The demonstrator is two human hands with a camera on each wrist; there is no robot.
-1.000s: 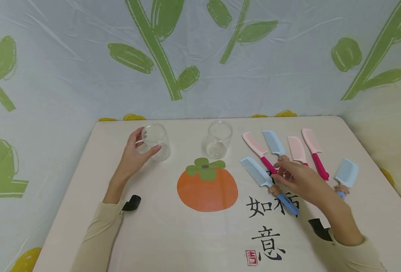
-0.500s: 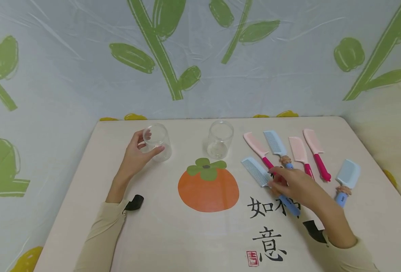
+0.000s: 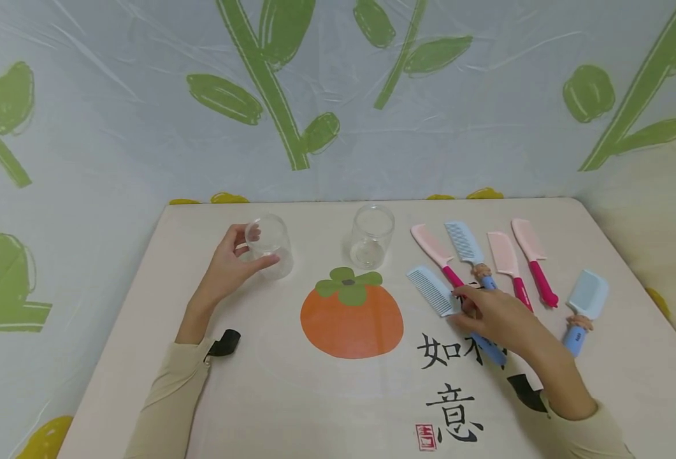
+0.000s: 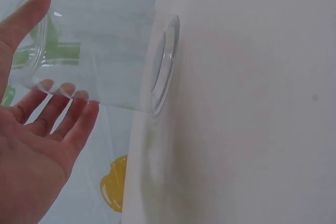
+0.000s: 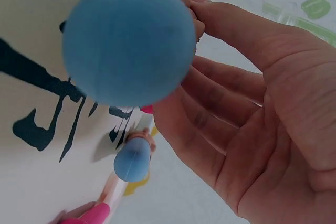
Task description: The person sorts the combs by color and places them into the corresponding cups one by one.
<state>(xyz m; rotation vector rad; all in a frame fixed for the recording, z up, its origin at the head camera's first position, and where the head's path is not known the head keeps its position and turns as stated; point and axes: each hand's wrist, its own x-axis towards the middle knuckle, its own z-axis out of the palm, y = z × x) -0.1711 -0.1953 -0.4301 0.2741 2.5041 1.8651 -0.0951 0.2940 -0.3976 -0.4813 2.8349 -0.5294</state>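
My left hand (image 3: 223, 271) holds a clear cup (image 3: 283, 264) at the back left, thumb on one side and curled fingers on the other. The left wrist view shows the cup (image 4: 110, 66) with its base close to the tabletop; whether they touch I cannot tell. On the right, my right hand (image 3: 504, 319) pinches a blue comb (image 3: 427, 285) between thumb and forefinger near its neck, which the hand hides. The rounded end of that comb's handle (image 5: 128, 43) fills much of the right wrist view, its other fingers loosely bent behind.
A second clear cup (image 3: 374, 236) stands at the back middle. Right of it lie pink combs (image 3: 504, 252) with magenta handles, another blue comb (image 3: 462, 241) and a blue wide-headed piece (image 3: 587, 293). The white tabletop (image 3: 292, 401) bears a printed persimmon (image 3: 352, 328) and black characters.
My right hand has moved slightly left and down onto the blue comb, its thumb and forefinger closing at the neck. The cup in my left hand has shifted a little right and toward me.
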